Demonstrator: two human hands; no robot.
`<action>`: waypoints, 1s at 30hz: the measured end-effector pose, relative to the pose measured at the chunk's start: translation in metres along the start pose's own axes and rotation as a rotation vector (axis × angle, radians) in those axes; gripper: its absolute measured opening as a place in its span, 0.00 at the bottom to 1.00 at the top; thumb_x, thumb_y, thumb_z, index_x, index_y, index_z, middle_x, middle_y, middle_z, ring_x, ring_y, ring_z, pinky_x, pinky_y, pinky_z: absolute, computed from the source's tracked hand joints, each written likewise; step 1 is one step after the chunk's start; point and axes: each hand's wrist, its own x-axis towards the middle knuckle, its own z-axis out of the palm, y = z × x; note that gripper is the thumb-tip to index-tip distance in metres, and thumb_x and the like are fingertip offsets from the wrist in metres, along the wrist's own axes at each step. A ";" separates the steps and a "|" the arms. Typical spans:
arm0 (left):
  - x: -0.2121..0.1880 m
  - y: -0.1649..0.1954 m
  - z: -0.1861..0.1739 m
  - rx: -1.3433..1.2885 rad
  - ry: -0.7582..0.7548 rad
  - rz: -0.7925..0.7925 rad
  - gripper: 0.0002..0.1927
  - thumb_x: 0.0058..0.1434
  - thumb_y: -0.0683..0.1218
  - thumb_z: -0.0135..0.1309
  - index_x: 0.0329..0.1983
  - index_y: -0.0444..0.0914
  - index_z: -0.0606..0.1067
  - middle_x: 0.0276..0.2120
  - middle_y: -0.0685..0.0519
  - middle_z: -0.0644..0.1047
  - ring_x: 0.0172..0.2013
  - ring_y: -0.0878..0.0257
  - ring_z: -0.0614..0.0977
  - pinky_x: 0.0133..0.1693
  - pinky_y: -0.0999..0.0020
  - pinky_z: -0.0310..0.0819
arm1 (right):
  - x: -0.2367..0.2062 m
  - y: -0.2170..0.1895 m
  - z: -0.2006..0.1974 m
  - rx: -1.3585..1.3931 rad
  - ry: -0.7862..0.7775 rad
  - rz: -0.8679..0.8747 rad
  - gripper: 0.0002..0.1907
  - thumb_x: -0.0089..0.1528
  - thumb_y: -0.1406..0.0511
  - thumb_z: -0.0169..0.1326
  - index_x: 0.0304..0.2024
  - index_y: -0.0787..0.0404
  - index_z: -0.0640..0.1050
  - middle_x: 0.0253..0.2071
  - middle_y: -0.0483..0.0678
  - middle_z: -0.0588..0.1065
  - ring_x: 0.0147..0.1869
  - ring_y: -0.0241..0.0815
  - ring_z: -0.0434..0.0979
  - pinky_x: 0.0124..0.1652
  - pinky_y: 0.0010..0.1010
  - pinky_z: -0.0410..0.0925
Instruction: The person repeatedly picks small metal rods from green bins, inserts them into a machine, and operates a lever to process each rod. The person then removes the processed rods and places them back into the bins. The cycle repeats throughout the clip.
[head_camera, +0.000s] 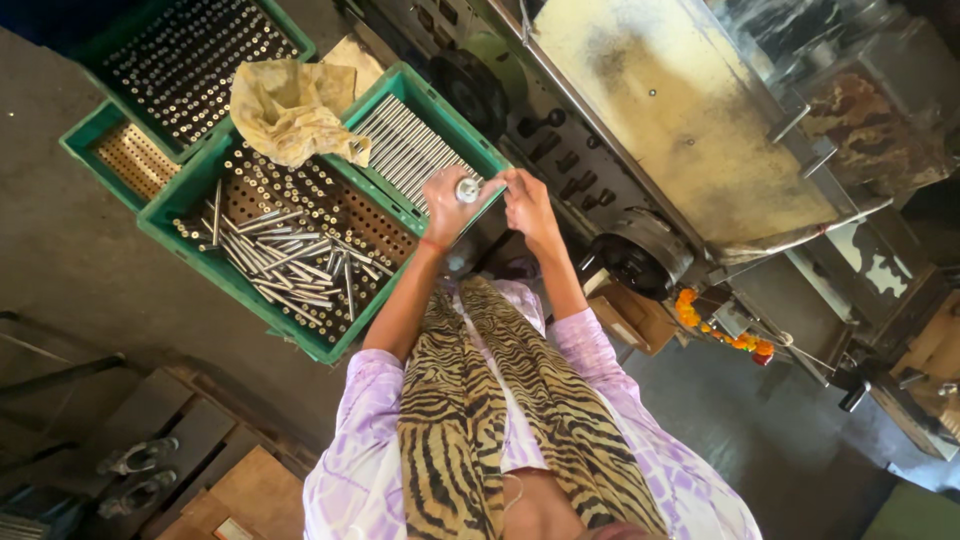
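My left hand (447, 207) is closed around a short silver metal rod (467, 189), whose round end faces the camera. My right hand (528, 203) is beside it, fingertips pinched at the rod's other side. Both hands hover over the right corner of a green plastic crate (252, 296). The crate has a perforated bottom with a loose pile of similar metal rods (285, 262) and a neat row of rods (403, 147) laid side by side. A red thread circles my left wrist. A striped scarf hangs down my front.
A crumpled yellowish cloth (291, 106) lies across the crates. Another green crate (190, 55) at top left holds several upright pins. A large grimy machine (680, 110) with knobs and wheels stands right of my hands; orange flowers (722, 328) hang on it. Sandals (138, 472) lie at lower left.
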 end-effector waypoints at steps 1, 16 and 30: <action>0.001 -0.002 0.001 0.023 -0.007 0.031 0.26 0.57 0.53 0.70 0.21 0.40 0.64 0.21 0.62 0.63 0.22 0.73 0.62 0.23 0.70 0.55 | 0.000 -0.003 0.001 0.003 -0.016 0.011 0.20 0.71 0.52 0.46 0.45 0.62 0.75 0.18 0.34 0.55 0.17 0.25 0.51 0.18 0.21 0.47; 0.000 -0.015 0.025 -0.607 -0.336 -0.955 0.11 0.67 0.49 0.57 0.31 0.41 0.72 0.26 0.61 0.69 0.27 0.71 0.69 0.28 0.71 0.63 | 0.020 0.005 0.020 0.347 0.405 -0.500 0.10 0.66 0.65 0.61 0.46 0.64 0.79 0.32 0.42 0.74 0.20 0.30 0.65 0.21 0.25 0.59; 0.011 -0.111 -0.056 -0.886 0.185 -1.075 0.20 0.70 0.41 0.58 0.62 0.37 0.68 0.52 0.47 0.75 0.44 0.56 0.79 0.46 0.61 0.77 | -0.064 0.026 -0.070 0.228 0.567 -0.613 0.11 0.70 0.65 0.58 0.49 0.67 0.76 0.20 0.38 0.62 0.18 0.27 0.54 0.22 0.25 0.54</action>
